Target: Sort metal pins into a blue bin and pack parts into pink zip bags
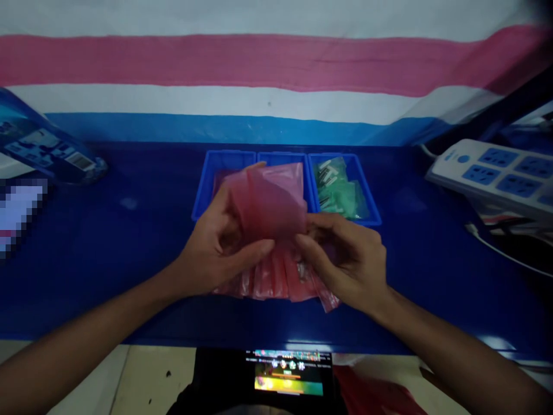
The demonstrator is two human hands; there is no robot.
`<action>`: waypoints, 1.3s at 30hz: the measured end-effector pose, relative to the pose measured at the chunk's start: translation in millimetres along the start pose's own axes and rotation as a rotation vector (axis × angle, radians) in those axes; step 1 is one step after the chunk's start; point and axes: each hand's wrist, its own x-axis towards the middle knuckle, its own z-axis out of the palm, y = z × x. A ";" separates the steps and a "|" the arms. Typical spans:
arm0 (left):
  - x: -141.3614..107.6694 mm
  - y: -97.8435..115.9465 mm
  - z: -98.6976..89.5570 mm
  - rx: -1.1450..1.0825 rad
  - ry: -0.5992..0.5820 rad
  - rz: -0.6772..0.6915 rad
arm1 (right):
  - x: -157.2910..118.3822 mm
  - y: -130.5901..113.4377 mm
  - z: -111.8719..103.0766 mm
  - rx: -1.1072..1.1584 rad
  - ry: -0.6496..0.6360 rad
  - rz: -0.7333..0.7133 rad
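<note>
A pink translucent plastic bag (pixel 274 202) is held up between both hands, in front of the blue trays. My left hand (pixel 220 242) grips its left side, the thumb lying across the lower edge. At its lower right corner, my right hand (pixel 349 256) pinches the bag between thumb and fingers. Beneath the hands, several more pink plastic bags (pixel 272 279) lie in a row on the blue table (pixel 129 242). What the held bag contains, if anything, cannot be made out.
Three blue trays (pixel 371 216) stand behind the hands; the right one holds green bags (pixel 345 196) with small parts. A blue pouch (pixel 56 144) lies left, a white power strip (pixel 496 173) right. A lit phone (pixel 287 374) is below the table edge.
</note>
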 end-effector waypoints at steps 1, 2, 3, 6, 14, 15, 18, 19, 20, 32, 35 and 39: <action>-1.1 2.8 1.9 0.019 -0.023 0.023 | 0.7 0.0 -1.5 -0.052 0.029 -0.045; -0.9 4.8 2.0 0.016 -0.038 0.046 | 2.0 0.3 -3.6 -0.104 0.063 -0.103; 0.5 5.8 0.7 -0.001 -0.043 0.069 | 3.7 0.6 -6.2 -0.159 0.103 -0.167; 5.9 3.8 -7.6 -0.021 -0.035 0.131 | 9.4 2.3 -13.8 -0.329 0.198 -0.338; -2.9 -9.7 -17.4 0.268 -0.045 0.222 | 11.0 6.7 -17.7 -0.534 -0.010 -0.429; -3.3 -11.0 -17.2 0.284 -0.017 0.232 | 11.1 6.2 -18.4 -0.540 0.000 -0.422; -2.1 -14.4 -15.7 0.303 0.035 0.257 | 11.9 4.2 -20.5 -0.540 0.042 -0.429; -1.3 -15.3 -15.1 0.303 0.041 0.279 | 12.2 3.8 -20.8 -0.532 0.048 -0.431; -0.6 -15.9 -14.5 0.297 0.036 0.293 | 12.5 3.8 -20.8 -0.520 0.047 -0.430; 6.2 -7.0 -10.2 0.408 -0.132 0.340 | 10.8 7.2 -20.7 -0.490 -0.112 -0.473; 6.7 -11.2 -10.4 0.430 -0.143 0.379 | 11.2 4.7 -22.3 -0.432 -0.038 -0.429; 4.8 -12.0 -12.1 0.393 -0.127 0.398 | 13.4 5.2 -19.8 -0.418 -0.074 -0.371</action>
